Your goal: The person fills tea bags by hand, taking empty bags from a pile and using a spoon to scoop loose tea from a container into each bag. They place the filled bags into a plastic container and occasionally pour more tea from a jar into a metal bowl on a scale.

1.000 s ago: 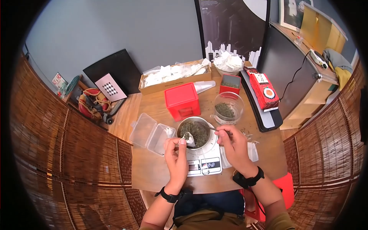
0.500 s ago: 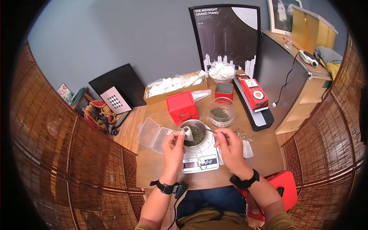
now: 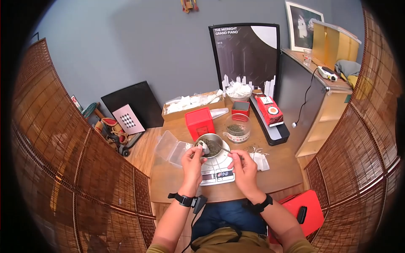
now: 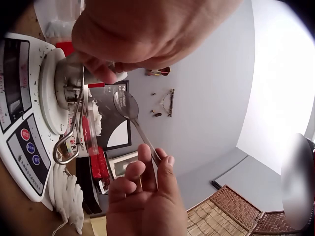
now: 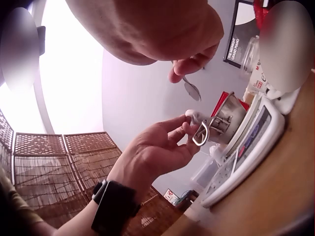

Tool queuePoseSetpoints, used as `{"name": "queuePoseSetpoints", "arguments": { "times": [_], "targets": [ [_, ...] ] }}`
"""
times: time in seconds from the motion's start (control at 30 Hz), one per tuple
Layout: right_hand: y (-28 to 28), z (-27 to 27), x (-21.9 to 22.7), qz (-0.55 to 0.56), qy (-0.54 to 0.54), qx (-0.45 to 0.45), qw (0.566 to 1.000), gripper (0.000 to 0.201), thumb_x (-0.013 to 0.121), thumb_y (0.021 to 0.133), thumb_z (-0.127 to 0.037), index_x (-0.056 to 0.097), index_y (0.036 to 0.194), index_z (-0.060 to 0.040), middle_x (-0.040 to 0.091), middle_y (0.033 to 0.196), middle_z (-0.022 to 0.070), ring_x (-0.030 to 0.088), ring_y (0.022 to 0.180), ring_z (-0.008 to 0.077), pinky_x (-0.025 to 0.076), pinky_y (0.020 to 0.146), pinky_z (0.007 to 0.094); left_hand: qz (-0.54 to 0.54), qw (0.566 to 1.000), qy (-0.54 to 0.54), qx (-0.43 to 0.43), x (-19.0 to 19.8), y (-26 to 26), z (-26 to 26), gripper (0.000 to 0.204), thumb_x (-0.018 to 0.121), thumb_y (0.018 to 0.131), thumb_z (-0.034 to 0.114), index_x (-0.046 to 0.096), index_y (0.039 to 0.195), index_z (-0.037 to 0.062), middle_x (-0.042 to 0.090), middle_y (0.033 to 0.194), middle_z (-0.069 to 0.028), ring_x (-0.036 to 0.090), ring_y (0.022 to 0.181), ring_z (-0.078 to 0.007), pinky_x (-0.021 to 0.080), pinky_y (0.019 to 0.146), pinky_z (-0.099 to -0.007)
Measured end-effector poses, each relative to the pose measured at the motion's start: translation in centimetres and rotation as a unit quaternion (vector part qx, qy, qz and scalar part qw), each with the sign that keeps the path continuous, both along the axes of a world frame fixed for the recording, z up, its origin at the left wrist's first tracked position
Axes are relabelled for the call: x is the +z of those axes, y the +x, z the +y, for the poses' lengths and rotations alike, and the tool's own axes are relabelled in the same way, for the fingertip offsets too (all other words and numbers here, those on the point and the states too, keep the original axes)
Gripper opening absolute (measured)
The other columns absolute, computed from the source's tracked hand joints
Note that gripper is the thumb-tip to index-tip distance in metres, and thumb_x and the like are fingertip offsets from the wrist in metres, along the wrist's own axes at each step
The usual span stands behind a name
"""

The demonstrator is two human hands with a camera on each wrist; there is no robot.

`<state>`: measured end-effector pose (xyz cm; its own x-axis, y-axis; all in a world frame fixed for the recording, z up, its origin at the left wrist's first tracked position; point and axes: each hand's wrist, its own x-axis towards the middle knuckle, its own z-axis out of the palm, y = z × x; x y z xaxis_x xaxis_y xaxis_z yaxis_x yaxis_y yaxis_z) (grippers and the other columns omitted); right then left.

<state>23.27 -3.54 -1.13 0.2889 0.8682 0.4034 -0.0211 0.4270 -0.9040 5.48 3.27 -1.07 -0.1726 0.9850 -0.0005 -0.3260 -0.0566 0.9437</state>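
Observation:
My left hand point(image 3: 192, 166) pinches a small white tea bag point(image 3: 205, 148) near its mouth, over the near left side of a metal pan point(image 3: 219, 138). Dried green leaves point(image 3: 214, 149) fill the pan, which sits on a white kitchen scale point(image 3: 228, 176). With thumb and fingers my right hand point(image 3: 245, 170) grips a metal spoon point(image 4: 140, 135) by its handle. The spoon's bowl point(image 5: 193, 92) is raised above the pan in both wrist views. The pan's wire handle point(image 4: 66, 150) sticks out over the scale's buttons.
Left of the scale stands an open clear plastic box point(image 3: 166, 143). Behind are a red tin point(image 3: 200, 122), a clear jar with leaves point(image 3: 238, 135) and a smaller open red tin point(image 3: 240, 107). Filled tea bags with strings point(image 3: 260, 160) lie at the right.
The head view has tilted upward. The spoon, earlier down in the leaves, is now lifted above the pan. My left hand keeps its pinch on the tea bag.

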Motion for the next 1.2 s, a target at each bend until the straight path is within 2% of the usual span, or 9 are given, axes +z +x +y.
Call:
{"name": "queuePoseSetpoints", "arguments": {
  "times": [0.23, 0.37, 0.63, 0.93, 1.0, 1.07, 1.13, 1.17, 1.2],
  "targets": [
    [0.8, -5.9, -1.0, 0.054, -0.013, 0.003, 0.998, 0.022, 0.06, 0.115, -0.016, 0.067, 0.127, 0.0011, 0.078, 0.111, 0.0129, 0.069, 0.074, 0.0093, 0.05, 0.063, 0.0235, -0.067, 0.997, 0.025, -0.019, 0.4, -0.2, -0.7, 0.02, 0.071, 0.11, 0.018, 0.071, 0.107, -0.0015, 0.07, 0.104, -0.0066, 0.072, 0.097, -0.0153, 0.063, 0.083, -0.0273],
    [2.3, -9.4, -1.7, 0.081, -0.031, -0.016, 0.996, 0.024, 0.057, 0.117, -0.018, 0.065, 0.13, 0.0002, 0.077, 0.115, 0.0139, 0.068, 0.074, 0.0087, 0.05, 0.063, 0.0217, -0.077, 0.996, 0.046, -0.028, 1.4, -0.1, -1.7, 0.019, 0.069, 0.11, 0.017, 0.07, 0.107, -0.002, 0.072, 0.108, -0.0114, 0.075, 0.097, -0.0177, 0.064, 0.086, -0.0277],
    [5.2, -13.0, -3.3, 0.126, -0.043, -0.093, 0.987, 0.024, 0.054, 0.118, -0.02, 0.061, 0.127, 0.0018, 0.075, 0.112, 0.0165, 0.068, 0.068, 0.0108, 0.05, 0.057, 0.022, -0.078, 0.996, 0.047, -0.016, 0.9, 0.6, -2.1, 0.018, 0.069, 0.111, 0.018, 0.068, 0.107, 0.0008, 0.072, 0.107, -0.0084, 0.074, 0.103, -0.019, 0.064, 0.091, -0.032],
    [5.9, -6.3, -2.0, 0.104, -0.071, -0.064, 0.99, 0.02, 0.061, 0.114, -0.014, 0.06, 0.129, 0.0002, 0.074, 0.113, 0.0168, 0.068, 0.071, 0.0113, 0.05, 0.057, 0.023, -0.048, 0.998, 0.024, -0.023, 2.7, -0.1, -1.2, 0.013, 0.069, 0.111, 0.018, 0.07, 0.107, 0.0051, 0.071, 0.109, -0.0044, 0.073, 0.103, -0.0177, 0.064, 0.087, -0.0323],
    [5.5, -3.6, -0.5, 0.107, -0.088, -0.021, 0.99, 0.018, 0.063, 0.113, -0.011, 0.06, 0.128, -0.0004, 0.076, 0.11, 0.0155, 0.067, 0.069, 0.0106, 0.049, 0.061, 0.0231, -0.017, 0.999, 0.036, -0.022, 2.4, -0.3, -0.5, 0.016, 0.071, 0.11, 0.018, 0.072, 0.109, 0.0023, 0.067, 0.122, -0.0071, 0.073, 0.105, -0.0187, 0.066, 0.087, -0.0321],
    [5.4, -1.1, 0.8, 0.101, -0.091, 0.002, 0.991, 0.018, 0.062, 0.113, -0.01, 0.061, 0.128, -0.0007, 0.076, 0.111, 0.0151, 0.067, 0.073, 0.0104, 0.05, 0.063, 0.0233, -0.002, 0.999, 0.032, -0.019, 2.6, -0.1, 0.3, 0.015, 0.069, 0.111, 0.017, 0.072, 0.109, 0.0027, 0.066, 0.123, -0.0068, 0.072, 0.102, -0.0174, 0.064, 0.082, -0.0314],
    [4.9, 1.7, 1.8, 0.02, -0.057, 0.059, 0.996, 0.018, 0.063, 0.112, -0.009, 0.061, 0.128, -0.0012, 0.076, 0.11, 0.0141, 0.067, 0.074, 0.0102, 0.049, 0.063, 0.0232, 0.017, 0.999, 0.038, -0.024, 2.9, 0.0, 1.0, 0.015, 0.067, 0.111, 0.016, 0.072, 0.108, 0.0017, 0.066, 0.124, -0.0075, 0.07, 0.1, -0.0159, 0.063, 0.077, -0.0309],
    [4.6, 2.9, 2.5, 0.024, -0.063, 0.072, 0.995, 0.017, 0.065, 0.111, -0.008, 0.063, 0.127, -0.0006, 0.074, 0.104, 0.0102, 0.068, 0.076, 0.0099, 0.051, 0.065, 0.0238, 0.03, 0.999, 0.043, -0.004, 3.0, 0.2, 1.4, 0.015, 0.065, 0.112, 0.015, 0.072, 0.109, 0.0019, 0.067, 0.113, -0.0063, 0.066, 0.088, -0.0118, 0.056, 0.07, -0.0273],
    [4.5, 4.1, 3.0, 0.025, -0.07, 0.072, 0.995, 0.017, 0.065, 0.111, -0.008, 0.063, 0.127, -0.0006, 0.074, 0.104, 0.0102, 0.068, 0.076, 0.0099, 0.051, 0.065, 0.0238, 0.03, 0.999, 0.036, -0.004, 2.9, 0.0, 1.8, 0.015, 0.065, 0.112, 0.015, 0.072, 0.109, 0.0019, 0.067, 0.113, -0.0063, 0.066, 0.088, -0.0118, 0.056, 0.07, -0.0273]
  ]
}}
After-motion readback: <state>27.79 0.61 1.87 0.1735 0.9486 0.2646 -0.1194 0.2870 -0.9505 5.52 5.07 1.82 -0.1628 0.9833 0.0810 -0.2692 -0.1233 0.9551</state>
